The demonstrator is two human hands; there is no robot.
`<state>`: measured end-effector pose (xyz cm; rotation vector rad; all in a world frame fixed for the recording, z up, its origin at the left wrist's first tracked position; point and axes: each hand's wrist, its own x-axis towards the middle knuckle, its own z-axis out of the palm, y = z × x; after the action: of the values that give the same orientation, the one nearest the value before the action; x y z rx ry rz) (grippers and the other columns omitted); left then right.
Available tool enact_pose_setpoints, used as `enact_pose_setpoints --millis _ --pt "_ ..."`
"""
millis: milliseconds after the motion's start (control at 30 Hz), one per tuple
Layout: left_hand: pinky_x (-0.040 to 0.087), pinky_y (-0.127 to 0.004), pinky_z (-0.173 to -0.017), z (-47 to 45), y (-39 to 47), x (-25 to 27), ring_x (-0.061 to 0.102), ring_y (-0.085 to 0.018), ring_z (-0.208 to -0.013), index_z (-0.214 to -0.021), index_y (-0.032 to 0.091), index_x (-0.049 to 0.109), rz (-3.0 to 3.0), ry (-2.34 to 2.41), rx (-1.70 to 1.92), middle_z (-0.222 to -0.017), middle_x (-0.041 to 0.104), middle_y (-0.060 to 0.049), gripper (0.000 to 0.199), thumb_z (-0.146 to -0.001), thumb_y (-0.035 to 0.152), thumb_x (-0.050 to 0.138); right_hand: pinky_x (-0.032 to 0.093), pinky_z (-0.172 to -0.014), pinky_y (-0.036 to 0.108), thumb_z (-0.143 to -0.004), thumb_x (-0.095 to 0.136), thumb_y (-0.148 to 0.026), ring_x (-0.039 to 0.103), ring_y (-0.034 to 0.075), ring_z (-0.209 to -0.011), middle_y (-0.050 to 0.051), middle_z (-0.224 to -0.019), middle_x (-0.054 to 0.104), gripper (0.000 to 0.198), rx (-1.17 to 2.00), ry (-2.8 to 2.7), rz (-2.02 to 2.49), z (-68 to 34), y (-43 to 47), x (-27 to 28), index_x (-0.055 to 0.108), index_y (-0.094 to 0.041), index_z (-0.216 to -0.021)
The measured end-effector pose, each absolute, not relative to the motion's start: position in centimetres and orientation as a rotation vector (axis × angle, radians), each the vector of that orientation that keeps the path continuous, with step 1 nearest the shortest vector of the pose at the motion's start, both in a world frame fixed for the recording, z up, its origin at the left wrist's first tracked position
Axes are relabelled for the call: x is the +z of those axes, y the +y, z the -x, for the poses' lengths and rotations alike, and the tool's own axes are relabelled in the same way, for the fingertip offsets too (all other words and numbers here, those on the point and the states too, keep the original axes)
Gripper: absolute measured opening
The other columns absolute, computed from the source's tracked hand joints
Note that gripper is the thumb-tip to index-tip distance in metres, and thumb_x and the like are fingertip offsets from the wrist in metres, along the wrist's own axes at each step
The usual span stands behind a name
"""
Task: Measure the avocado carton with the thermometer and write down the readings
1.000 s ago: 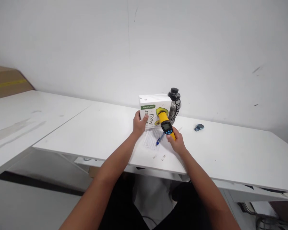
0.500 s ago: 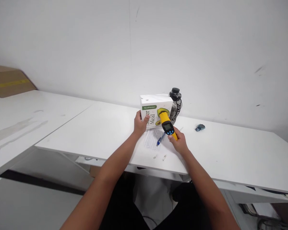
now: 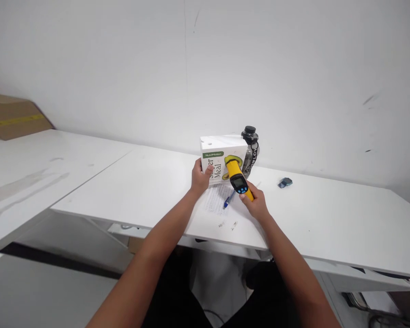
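My left hand (image 3: 201, 176) grips the left side of a white box (image 3: 212, 166) printed "Super Meal" with an avocado picture, thumb on its front face. In my right hand (image 3: 257, 202) is a yellow and black infrared thermometer (image 3: 239, 182), held by its handle with the display and blue buttons facing me. Its nose points at the avocado print; whether it touches the box cannot be told. Beneath them lies a printed sheet (image 3: 212, 202) with a blue pen (image 3: 229, 199) on it. Behind the box's right edge stands a dark clear bottle (image 3: 251, 150), partly hidden.
A small dark teal object (image 3: 284, 182) lies on the white table (image 3: 328, 209) to the right. Two small scraps (image 3: 234, 225) are near the front edge. A cardboard box (image 3: 17, 116) sits at the far left. A white wall (image 3: 123, 68) rises behind the table.
Almost nothing differs. The thermometer and the box keep nearly the same place in my hands, and the view has shifted very slightly.
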<state>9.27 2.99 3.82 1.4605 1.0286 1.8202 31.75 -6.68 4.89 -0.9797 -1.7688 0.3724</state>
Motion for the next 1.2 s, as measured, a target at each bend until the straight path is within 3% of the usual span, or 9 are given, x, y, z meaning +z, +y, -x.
enact_pose_setpoints --millis 233,633,1200 --pt "0.058 -0.046 -0.086 -9.2 3.1 3.8 0.071 -0.032 -0.106 -0.114 0.020 0.061 -1.459 1.030 1.803 -0.113 0.074 -0.014 0.074 -0.076 0.083 0.065 0.058 -0.064 0.033 -0.090 0.063 -0.065 0.063 0.018 -0.063 0.007 -0.091 0.077 0.061 0.327 -1.778 0.973 -32.4 -6.5 5.2 0.070 -0.019 -0.130" --pt "0.059 -0.045 -0.087 -8.9 3.2 3.7 0.072 -0.031 -0.106 -0.115 0.021 0.062 -1.522 1.003 1.785 -0.115 0.075 -0.014 0.069 -0.080 0.080 0.063 0.058 -0.065 0.033 -0.089 0.063 -0.066 0.066 0.019 -0.067 0.008 -0.098 0.079 0.062 0.361 -1.798 0.967 -33.1 -6.3 5.5 0.070 -0.021 -0.131" --pt "0.060 -0.047 -0.086 -8.9 3.1 4.0 0.073 -0.032 -0.106 -0.117 0.020 0.063 -1.516 0.997 1.740 -0.115 0.075 -0.015 0.072 -0.079 0.081 0.063 0.060 -0.067 0.035 -0.088 0.069 -0.054 0.070 0.020 -0.069 0.010 -0.105 0.080 0.055 0.316 -1.828 0.970 -33.6 -6.3 5.4 0.070 -0.021 -0.132"
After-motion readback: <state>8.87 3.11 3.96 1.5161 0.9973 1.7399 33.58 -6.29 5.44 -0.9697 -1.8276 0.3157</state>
